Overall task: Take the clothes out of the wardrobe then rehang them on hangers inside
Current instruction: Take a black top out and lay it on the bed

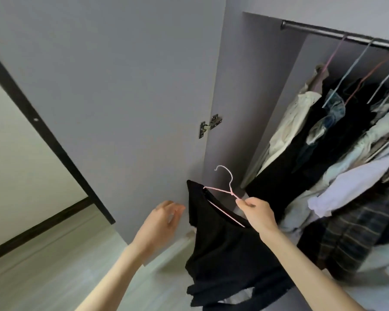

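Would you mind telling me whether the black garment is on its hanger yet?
Partly on: the pink hanger has one arm inside the black garment, the other bare in the right hand.

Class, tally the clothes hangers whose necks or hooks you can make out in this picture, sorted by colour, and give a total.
Pink: 2, one in the right hand carrying the black garment, at, and one on the rail at
Pale blue or white: 2, at and
Red-orange: 1, at
Total: 5; more may be hidden among the clothes.
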The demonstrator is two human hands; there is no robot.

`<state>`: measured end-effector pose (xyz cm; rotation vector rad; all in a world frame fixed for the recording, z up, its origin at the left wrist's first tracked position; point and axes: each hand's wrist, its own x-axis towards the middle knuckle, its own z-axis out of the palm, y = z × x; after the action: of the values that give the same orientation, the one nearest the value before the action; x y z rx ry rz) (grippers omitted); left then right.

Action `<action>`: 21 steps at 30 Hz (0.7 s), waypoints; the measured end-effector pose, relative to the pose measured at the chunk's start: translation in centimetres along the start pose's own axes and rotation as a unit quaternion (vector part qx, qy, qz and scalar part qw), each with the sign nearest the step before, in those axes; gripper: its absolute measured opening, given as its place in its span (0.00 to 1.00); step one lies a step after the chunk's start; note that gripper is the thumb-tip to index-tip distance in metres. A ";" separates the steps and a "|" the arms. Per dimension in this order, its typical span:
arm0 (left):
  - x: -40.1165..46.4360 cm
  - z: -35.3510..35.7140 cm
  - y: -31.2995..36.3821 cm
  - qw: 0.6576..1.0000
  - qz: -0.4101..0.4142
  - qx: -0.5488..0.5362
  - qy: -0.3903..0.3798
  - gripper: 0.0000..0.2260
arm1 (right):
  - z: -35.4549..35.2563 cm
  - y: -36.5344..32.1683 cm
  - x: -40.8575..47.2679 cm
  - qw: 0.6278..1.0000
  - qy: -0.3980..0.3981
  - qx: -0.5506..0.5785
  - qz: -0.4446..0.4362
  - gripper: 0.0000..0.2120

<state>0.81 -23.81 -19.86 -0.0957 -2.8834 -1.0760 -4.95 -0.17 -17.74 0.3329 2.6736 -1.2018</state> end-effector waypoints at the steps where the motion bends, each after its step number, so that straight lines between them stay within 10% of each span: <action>1: -0.7 -0.1 -0.6 1.000 -0.002 0.012 0.002 0.12 | -0.2 0.1 -0.7 0.999 0.015 -0.030 -0.020 0.17; 21: -19.8 -5.4 -5.6 0.952 -0.184 0.106 0.222 0.17 | 10.3 -10.2 -6.3 0.887 -0.304 0.035 -0.347 0.14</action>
<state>20.30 -32.33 -21.05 0.6330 -2.6231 -0.6964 -0.92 -15.35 -15.57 -0.9238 2.2070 -1.2720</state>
